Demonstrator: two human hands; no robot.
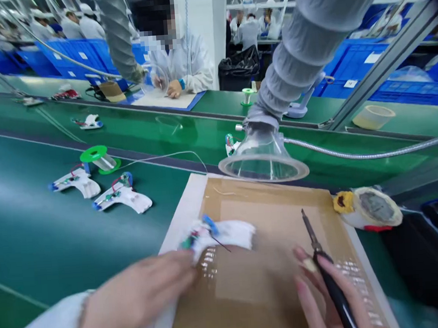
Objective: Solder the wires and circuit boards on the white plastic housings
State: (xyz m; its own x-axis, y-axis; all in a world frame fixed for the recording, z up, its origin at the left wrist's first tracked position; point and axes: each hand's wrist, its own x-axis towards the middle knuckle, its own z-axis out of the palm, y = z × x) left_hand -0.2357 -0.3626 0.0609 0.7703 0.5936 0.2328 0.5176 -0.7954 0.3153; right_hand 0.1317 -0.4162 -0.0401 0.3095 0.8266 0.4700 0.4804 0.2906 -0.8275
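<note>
The left hand lies across the lower left of the cardboard sheet, its fingertips at the near end of a white plastic piece that carries a small green circuit board and a blue clip. The hand is blurred, so I cannot tell whether those fingers are clamped on the piece or only resting against it; they seem to lie close together. The piece sits flat near the sheet's left edge, about midway between its top and bottom edges.

The right hand holds a soldering iron like a pen, its fingers wrapped around the black handle. The metal tip points up the sheet, off the piece and just to the right of it. That is a sound hold: gripping low on the handle steadies the tip, and the hot end stays away from the left fingers.

Beyond the sheet's top edge hangs a clear funnel on a grey hose, and past its right edge lies a round tip cleaner. Two more white pieces and a spool of solder wire sit on the green bench to the left — a co-worker sits across the way.
</note>
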